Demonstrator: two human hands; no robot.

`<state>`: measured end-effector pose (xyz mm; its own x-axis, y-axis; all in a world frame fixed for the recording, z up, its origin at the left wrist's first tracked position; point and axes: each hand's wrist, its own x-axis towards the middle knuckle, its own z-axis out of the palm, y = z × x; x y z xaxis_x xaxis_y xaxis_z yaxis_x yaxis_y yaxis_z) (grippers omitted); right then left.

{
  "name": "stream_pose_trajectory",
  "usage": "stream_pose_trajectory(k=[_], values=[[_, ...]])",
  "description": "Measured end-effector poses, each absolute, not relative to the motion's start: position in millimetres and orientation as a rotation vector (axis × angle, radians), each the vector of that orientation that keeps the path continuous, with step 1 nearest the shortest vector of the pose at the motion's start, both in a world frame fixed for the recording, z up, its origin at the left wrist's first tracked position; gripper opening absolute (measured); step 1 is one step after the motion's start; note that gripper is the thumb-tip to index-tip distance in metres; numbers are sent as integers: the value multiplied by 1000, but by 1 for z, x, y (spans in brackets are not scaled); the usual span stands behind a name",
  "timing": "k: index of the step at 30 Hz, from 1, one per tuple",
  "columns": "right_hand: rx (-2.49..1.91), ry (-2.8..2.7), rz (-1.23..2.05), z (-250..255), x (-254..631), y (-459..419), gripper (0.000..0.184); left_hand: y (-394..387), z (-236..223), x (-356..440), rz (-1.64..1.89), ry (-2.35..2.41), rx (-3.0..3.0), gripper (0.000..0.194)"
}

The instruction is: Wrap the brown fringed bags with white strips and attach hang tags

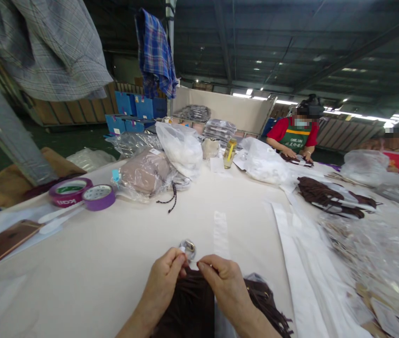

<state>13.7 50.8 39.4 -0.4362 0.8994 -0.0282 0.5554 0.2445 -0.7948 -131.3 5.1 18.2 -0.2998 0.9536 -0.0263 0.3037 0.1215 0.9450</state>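
Observation:
My left hand [171, 268] is closed in a pinch, with a small white bit showing at its fingertips. A short pale string [192, 261] seems to run from there to my right hand [225, 274], whose thumb and forefinger are pinched on its end. Both hands are held over a dark brown garment [194, 305] at the table's near edge. Just beyond my fingertips sits a small round clear container [189, 246] with something shiny in it. More brown fabric with cords [264, 298] lies to the right of my right hand.
Tape rolls [99, 197] and a phone [5, 246] lie at left. Bagged clothing [146, 173] and white plastic bags [264, 162] stand farther back. At right are white strips [301, 263], a brown bundle [333, 195] and clear plastic [378, 253]. A co-worker [296, 134] handles brown fabric across the table.

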Motion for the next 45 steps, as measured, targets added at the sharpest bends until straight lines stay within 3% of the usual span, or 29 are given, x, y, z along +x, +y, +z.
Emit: stream_pose_trajectory(k=[6,10,20,28,31,33,38,45], values=[[-1347,-1997,982,29,21,59,27,7,-2,-121,725,1875,2301,23],[-1328,-1992,975,23,26,57,26,16,-6,-100,442,1848,2575,15],[-1316,-2115,910,16,33,48,28,-32,-37,-114,653,2123,2696,20],[-1318,-2218,1009,8,15,40,24,-49,-34,-122,971,2120,1838,17],[-1354,-2220,988,4,10,38,21,-39,-20,-129,889,2040,1343,6],[-1365,-2221,984,3,8,38,21,-28,-10,-138,841,1940,1126,10],[-1340,-2219,996,9,8,38,24,10,0,-154,835,2119,1036,30],[-1329,-2172,1005,0,12,38,23,47,-7,-146,723,2063,1087,17]])
